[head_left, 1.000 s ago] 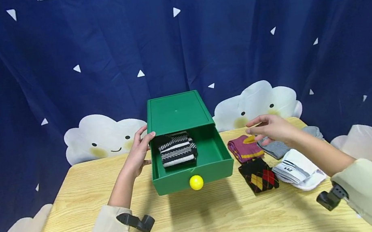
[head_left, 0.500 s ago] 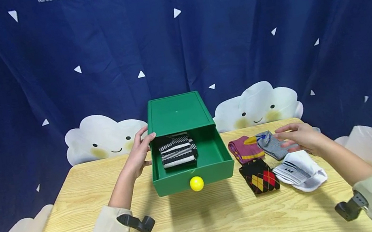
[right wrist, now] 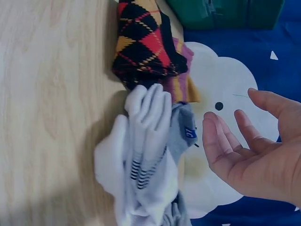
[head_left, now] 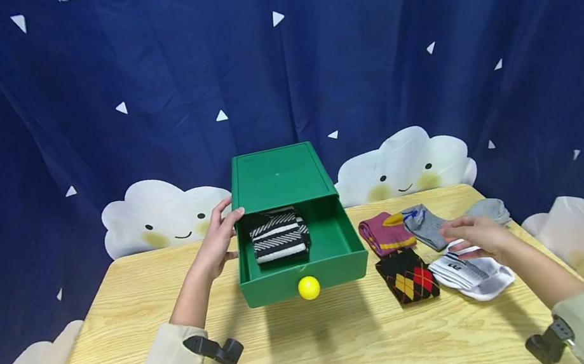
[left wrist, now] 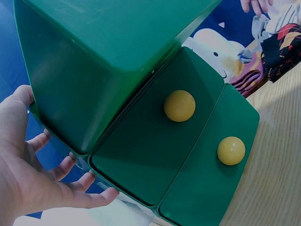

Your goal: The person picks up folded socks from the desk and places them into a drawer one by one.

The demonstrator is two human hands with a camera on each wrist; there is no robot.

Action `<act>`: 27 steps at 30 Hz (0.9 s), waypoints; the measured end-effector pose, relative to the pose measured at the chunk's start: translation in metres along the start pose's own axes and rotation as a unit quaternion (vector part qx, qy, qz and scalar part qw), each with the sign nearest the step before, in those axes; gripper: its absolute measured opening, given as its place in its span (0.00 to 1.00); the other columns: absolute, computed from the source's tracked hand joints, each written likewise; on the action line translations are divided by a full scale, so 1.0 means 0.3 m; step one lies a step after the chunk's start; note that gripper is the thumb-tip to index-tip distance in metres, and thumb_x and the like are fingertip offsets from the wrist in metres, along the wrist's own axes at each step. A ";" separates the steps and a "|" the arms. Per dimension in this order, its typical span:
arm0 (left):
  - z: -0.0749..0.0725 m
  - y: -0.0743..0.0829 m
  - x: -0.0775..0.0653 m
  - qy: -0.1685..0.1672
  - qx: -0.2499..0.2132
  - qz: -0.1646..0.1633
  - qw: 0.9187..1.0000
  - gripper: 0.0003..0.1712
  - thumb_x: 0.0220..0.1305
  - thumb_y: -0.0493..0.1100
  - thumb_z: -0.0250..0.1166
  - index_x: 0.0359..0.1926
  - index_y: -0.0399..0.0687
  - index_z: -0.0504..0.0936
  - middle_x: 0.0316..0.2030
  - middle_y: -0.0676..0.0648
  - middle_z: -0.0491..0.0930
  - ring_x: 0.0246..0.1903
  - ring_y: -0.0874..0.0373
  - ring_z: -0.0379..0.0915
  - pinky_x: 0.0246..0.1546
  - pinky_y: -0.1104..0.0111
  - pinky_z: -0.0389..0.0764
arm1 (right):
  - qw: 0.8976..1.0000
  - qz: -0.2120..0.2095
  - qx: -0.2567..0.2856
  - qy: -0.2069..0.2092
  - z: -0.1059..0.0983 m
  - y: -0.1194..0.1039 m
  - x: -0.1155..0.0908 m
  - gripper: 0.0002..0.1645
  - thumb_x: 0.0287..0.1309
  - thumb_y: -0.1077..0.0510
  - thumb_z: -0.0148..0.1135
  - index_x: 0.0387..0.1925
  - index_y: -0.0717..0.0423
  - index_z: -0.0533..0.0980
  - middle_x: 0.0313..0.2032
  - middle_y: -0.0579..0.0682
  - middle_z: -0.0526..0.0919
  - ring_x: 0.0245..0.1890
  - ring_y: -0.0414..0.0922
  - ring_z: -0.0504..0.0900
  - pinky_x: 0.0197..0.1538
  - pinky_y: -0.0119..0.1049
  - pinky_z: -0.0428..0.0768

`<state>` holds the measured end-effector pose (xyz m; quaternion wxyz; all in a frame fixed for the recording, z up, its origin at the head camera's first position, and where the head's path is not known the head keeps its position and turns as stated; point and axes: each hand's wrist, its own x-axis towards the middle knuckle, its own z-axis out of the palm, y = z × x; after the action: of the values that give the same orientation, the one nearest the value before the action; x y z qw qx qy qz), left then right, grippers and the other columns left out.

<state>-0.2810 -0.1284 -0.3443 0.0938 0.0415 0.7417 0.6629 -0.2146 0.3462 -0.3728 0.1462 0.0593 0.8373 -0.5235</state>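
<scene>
My left hand (head_left: 214, 241) rests against the left side of a green drawer cabinet (head_left: 278, 178), its fingers spread along the side wall. The pulled-out top drawer (head_left: 336, 270) has a yellow knob and holds folded black-and-white striped socks (head_left: 279, 239) on its left side. My right hand (head_left: 477, 236) hovers above folded white socks (head_left: 473, 277) with loosely bent fingers and nothing in them. Grey socks (head_left: 427, 227) lie just beyond it. In the right wrist view the white socks (right wrist: 146, 160) are apart from the right hand (right wrist: 263, 150).
Purple-and-yellow socks (head_left: 384, 234) and black argyle socks (head_left: 408, 278) lie right of the cabinet. Another grey sock bundle (head_left: 488, 211) is at the far right. Two shut lower drawers with yellow knobs (left wrist: 179, 106) show in the left wrist view. A blue curtain (head_left: 262, 71) hangs behind the wooden table (head_left: 135, 318).
The right hand has moved right and toward the front, from over the purple and grey socks to over the white socks. The left hand and the drawer have stayed in place.
</scene>
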 end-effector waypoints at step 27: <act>0.001 -0.004 0.000 0.001 -0.002 0.002 1.000 0.39 0.65 0.61 0.49 0.71 0.69 0.43 0.70 0.43 0.47 0.60 0.43 0.51 0.55 0.37 0.63 | 0.997 0.038 -0.063 0.000 0.189 0.047 0.084 0.40 0.56 0.50 0.62 0.62 0.71 0.60 0.45 0.62 0.77 0.20 0.38 0.71 0.20 0.29 0.69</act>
<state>-0.2809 -0.1282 -0.3456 0.0918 0.0419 0.7405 0.6645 -0.2246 0.3005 -0.4159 0.1698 0.0821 0.8658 -0.4634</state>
